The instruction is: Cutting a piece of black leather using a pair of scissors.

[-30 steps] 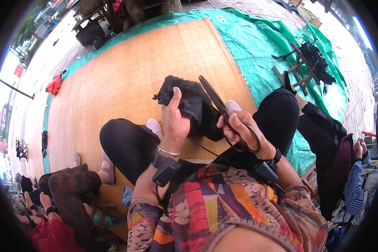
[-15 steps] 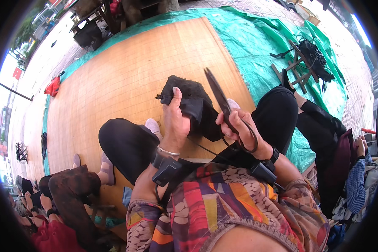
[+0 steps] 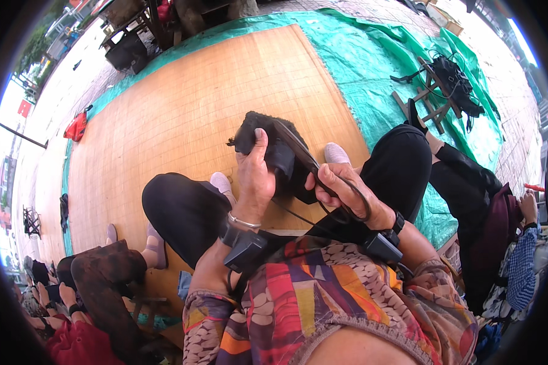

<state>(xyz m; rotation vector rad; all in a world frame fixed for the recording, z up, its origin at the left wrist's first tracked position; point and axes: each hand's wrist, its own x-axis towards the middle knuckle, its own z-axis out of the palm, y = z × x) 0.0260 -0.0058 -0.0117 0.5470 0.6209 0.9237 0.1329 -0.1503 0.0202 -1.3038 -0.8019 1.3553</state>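
Observation:
My left hand [image 3: 256, 176] grips a black cloth piece [image 3: 292, 185], its thumb pressed on top. The upper part of the cloth looks fuzzy and the lower part smooth; its exact kind I cannot make out. In my right hand [image 3: 346, 190] is a pair of dark metal scissors [image 3: 298, 148], with the fingers through the loops. The blades look closed and point up and to the left, lying over or just in front of the fuzzy part of the cloth. Whether the tips touch the cloth I cannot tell.
Beyond my knees lies a tan woven mat [image 3: 213, 79] on a green tarp [image 3: 371, 79]. A small wooden stool [image 3: 432, 91] with a black bag [image 3: 453, 85] stands at the far right, and a red bag [image 3: 76, 126] at the left. Other people sit close on both sides.
My right hand has brought the scissors left and down, from beside the cloth to across it. The left hand and the cloth have hardly moved.

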